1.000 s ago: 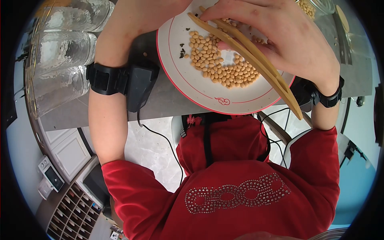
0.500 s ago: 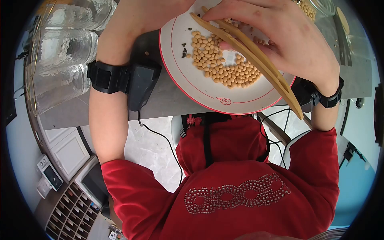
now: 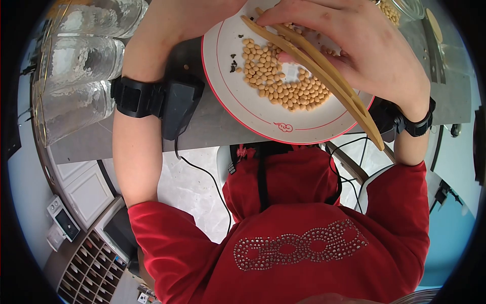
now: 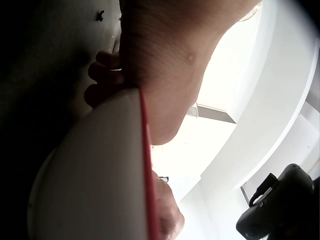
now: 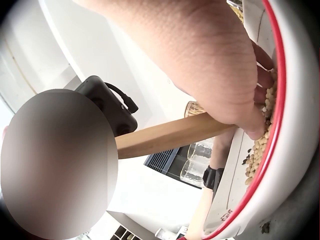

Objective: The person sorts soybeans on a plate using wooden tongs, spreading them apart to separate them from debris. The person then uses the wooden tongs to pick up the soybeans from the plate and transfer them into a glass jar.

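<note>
A white plate with a red rim (image 3: 238, 111) holds pale beans (image 3: 291, 95) and a few dark bits (image 3: 233, 66). My left hand (image 3: 205, 17) grips the plate's far left rim; its curled fingers (image 4: 102, 75) show against the outside in the left wrist view. Over the beans, my right hand (image 3: 367, 50) holds wooden tongs (image 3: 364, 119) in the fork between thumb and index finger. The tongs' joined end points back toward my body. In the right wrist view, the fingertips (image 5: 260, 127) of that hand reach down among the beans inside the plate.
Several clear glass jars (image 3: 81, 66) stand along the table's left side. At the upper right are more pale beans (image 3: 389, 11) beside a glass jar rim (image 3: 410, 7). One stray bean (image 3: 186, 67) lies on the grey table (image 3: 101, 144), left of the plate.
The plate and my left arm have shifted slightly to the right and away from me. My right hand and the tongs stay nearly in place over the beans.
</note>
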Available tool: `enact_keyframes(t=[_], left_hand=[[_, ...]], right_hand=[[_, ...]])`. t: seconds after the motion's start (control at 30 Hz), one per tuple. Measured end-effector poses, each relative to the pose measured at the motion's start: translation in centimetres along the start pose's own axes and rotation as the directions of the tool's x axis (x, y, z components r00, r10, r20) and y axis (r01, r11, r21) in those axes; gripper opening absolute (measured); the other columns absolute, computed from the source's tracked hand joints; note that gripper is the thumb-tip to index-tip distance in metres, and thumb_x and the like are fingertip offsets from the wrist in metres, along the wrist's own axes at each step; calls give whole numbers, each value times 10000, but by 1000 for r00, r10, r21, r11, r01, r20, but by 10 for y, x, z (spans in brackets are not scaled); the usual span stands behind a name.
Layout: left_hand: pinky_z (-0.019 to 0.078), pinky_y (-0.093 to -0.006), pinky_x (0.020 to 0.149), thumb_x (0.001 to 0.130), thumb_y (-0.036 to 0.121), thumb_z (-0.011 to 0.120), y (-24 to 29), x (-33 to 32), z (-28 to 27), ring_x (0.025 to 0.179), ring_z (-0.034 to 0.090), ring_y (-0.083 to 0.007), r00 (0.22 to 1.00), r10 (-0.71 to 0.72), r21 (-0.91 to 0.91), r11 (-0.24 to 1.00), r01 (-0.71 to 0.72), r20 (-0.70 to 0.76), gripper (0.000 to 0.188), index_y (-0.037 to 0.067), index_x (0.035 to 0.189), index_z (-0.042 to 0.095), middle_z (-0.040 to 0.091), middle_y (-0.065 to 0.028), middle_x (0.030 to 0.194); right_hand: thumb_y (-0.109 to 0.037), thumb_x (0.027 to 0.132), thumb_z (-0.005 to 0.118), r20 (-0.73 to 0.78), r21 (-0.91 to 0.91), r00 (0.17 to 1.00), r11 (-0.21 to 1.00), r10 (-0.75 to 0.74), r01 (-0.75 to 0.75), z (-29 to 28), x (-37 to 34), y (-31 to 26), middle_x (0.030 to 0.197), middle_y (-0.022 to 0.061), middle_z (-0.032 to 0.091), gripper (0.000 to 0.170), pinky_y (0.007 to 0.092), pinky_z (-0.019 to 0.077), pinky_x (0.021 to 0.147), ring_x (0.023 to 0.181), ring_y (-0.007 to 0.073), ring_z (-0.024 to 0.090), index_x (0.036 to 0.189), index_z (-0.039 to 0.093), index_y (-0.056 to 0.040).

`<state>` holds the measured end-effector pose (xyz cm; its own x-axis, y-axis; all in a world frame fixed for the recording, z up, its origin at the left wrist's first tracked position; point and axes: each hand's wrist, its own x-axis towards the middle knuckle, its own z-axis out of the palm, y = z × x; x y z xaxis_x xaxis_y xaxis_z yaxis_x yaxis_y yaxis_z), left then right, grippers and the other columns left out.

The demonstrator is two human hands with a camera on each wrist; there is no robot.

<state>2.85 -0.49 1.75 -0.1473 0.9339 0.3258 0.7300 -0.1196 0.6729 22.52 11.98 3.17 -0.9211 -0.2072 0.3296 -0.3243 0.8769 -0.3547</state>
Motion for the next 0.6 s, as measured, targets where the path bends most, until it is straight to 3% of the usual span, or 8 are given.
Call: enact_keyframes(t=[0.07, 0.13, 0.23, 0.37, 0.53, 0.6], left_hand=[[315, -259, 526, 967, 79, 682, 5, 2, 0, 585, 361, -72, 999, -40, -20, 999, 40, 15, 124, -28, 905, 678, 442, 2, 607], [315, -258, 525, 967, 79, 682, 4, 1, 0, 585, 363, -70, 999, -37, -25, 999, 37, 16, 125, -29, 906, 678, 447, -1, 608], [319, -257, 526, 969, 80, 681, -5, -1, 3, 585, 365, -67, 1000, -13, -32, 999, 13, 2, 127, -31, 906, 677, 451, 0, 607], [325, -255, 529, 971, 83, 678, 6, 2, 0, 586, 370, -65, 998, -50, -16, 999, 50, 23, 129, -31, 910, 679, 453, 4, 604], [334, -254, 532, 977, 97, 672, 5, 1, -1, 589, 378, -66, 995, -84, -21, 996, 85, 50, 139, -30, 921, 683, 460, 11, 606], [331, -256, 531, 978, 99, 671, -4, 0, 5, 588, 374, -67, 999, -45, -29, 999, 46, 25, 141, -30, 923, 683, 457, 10, 606]], right_hand=[[-135, 836, 752, 13, 4, 1000, 1000, 8, -8, -4, 0, -3, 1044, 132, 648, 411, 406, 574, 753, 938, 340, 672, 1212, 646, -8], [-138, 831, 756, 125, -86, 989, 994, 81, -71, -11, 4, -12, 1044, 133, 649, 419, 402, 574, 751, 933, 339, 672, 1213, 645, -7], [-139, 826, 759, 19, -1, 1000, 1000, 6, -6, -2, 0, -1, 1040, 133, 650, 426, 399, 575, 752, 937, 337, 675, 1215, 646, -7], [-140, 826, 762, 65, 6, 997, 999, 46, -46, -5, -1, -2, 1038, 131, 653, 428, 398, 576, 750, 944, 333, 678, 1216, 646, -7], [-142, 835, 763, 6, 13, 1000, 1000, 0, 0, -1, -1, 0, 1029, 131, 645, 417, 397, 576, 749, 935, 332, 676, 1211, 646, -4], [-143, 838, 763, 27, 3, 999, 1000, 26, -26, -4, -1, -3, 1024, 130, 641, 412, 397, 576, 748, 931, 332, 674, 1209, 646, -5]])
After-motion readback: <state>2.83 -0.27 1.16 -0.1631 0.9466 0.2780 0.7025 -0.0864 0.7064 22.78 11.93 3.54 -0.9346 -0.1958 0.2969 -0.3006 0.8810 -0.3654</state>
